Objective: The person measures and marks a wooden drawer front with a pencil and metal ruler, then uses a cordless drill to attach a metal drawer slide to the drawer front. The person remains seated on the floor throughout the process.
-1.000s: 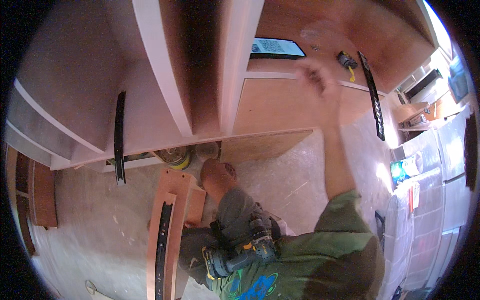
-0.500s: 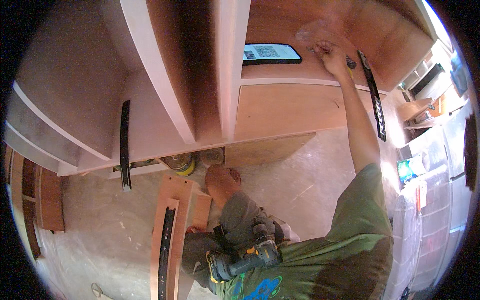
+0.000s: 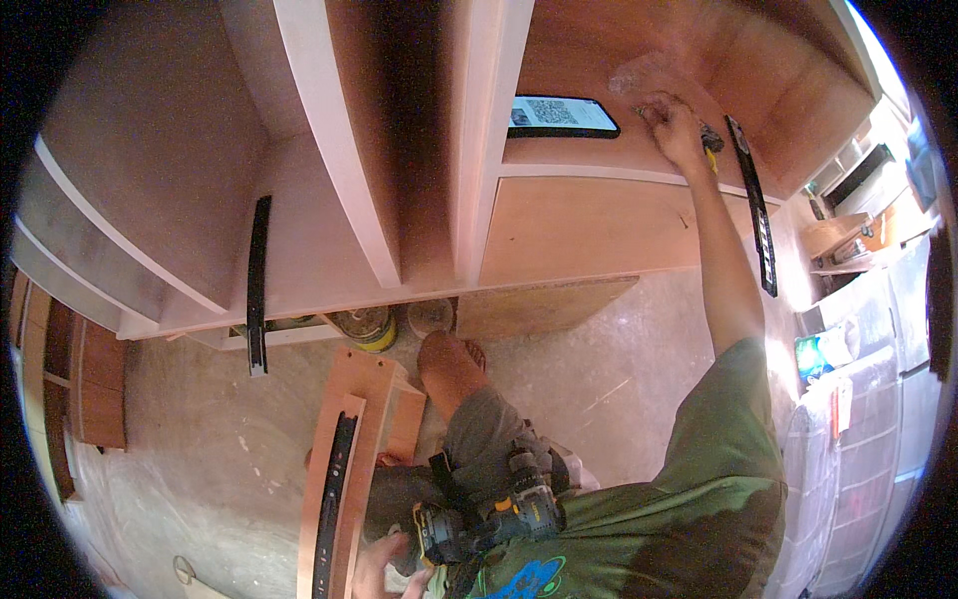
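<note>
My right hand (image 3: 677, 132) reaches into the upper right compartment, fingers bent and pressed together at a clear plastic bag (image 3: 644, 78). Whatever they pinch is too small to make out. Left of it lies a phone (image 3: 562, 117) with a lit screen; a dark and yellow tool (image 3: 712, 142) is partly behind the hand. My left hand (image 3: 384, 567) shows at the lower edge, fingers apart, beside a wooden drawer (image 3: 317, 479) with a black slide rail (image 3: 335, 489) on its side. A cordless drill (image 3: 499, 524) rests across my lap.
The pale-edged cabinet (image 3: 339, 150) spans the far side. One black rail (image 3: 258, 290) juts from it at left, another (image 3: 753, 205) at right. On the floor below are a round tin (image 3: 367, 329) and a wooden board (image 3: 549, 304). Plastic-wrapped panels (image 3: 833, 459) stand at right.
My left hand has come into view at the lower edge, beside the drawer. The right hand stays at the plastic bag with its fingers shifted slightly. The whole view has moved a little.
</note>
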Tool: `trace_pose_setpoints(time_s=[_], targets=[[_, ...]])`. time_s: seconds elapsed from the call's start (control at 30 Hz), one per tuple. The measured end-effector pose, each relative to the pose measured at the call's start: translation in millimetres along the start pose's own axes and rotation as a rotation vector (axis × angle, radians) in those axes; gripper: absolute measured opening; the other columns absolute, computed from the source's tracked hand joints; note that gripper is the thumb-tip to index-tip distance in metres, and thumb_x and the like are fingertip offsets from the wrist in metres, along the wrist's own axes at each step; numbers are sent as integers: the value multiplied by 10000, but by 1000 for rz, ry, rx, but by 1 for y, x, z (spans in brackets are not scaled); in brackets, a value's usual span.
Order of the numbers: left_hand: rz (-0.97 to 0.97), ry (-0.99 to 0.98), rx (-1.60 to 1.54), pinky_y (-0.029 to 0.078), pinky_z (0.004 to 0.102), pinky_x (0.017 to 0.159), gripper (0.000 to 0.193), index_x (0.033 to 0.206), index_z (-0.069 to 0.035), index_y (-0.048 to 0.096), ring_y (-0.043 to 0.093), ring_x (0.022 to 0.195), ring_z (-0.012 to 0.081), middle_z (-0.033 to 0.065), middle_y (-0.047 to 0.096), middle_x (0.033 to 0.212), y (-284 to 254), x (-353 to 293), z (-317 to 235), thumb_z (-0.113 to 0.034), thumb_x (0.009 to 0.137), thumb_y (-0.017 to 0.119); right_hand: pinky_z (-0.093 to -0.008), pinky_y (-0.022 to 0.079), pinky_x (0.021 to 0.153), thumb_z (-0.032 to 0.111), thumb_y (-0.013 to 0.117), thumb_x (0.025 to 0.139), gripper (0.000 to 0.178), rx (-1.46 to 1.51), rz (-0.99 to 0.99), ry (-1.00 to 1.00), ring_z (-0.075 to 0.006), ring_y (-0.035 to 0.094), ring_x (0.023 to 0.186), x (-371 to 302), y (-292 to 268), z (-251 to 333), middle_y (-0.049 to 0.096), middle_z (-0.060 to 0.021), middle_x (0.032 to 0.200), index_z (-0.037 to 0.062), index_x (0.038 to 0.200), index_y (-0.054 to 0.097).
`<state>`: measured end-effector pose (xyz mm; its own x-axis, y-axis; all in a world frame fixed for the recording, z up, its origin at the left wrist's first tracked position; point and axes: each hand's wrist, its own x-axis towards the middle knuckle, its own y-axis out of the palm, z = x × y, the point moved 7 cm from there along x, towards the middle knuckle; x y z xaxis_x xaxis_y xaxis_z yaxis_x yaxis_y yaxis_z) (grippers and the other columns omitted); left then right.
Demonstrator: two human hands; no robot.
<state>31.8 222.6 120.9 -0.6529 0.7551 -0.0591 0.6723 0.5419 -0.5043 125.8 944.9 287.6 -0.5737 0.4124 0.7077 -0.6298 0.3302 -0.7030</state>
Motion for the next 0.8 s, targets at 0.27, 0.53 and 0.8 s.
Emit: trace_pose_setpoints(time_s=[0.27,0.53,0.8], targets=[[386,128,68,516,438,1017,514,1398,-89,588,627,1184,362,174,653,1285,122,69,15,-249,933,738,-455,516,919,205,722,934,214,-43,88,34,-398,667,1022,3,5,0,708,-225,1053,19,1039,741],[483,129,129,530,456,994,527,1413,-117,582,627,1190,380,176,652,1288,149,71,23,-376,967,691,-470,500,936,163,652,943,210,-204,92,-36,-455,641,1068,9,24,-29,687,-244,1087,-10,1049,706],[526,112,126,526,460,1003,535,1419,-129,584,629,1195,383,181,650,1302,152,75,24,-398,967,681,-380,537,842,20,574,963,182,159,-159,319,-244,650,981,1,0,-74,670,-131,1042,4,1130,645]])
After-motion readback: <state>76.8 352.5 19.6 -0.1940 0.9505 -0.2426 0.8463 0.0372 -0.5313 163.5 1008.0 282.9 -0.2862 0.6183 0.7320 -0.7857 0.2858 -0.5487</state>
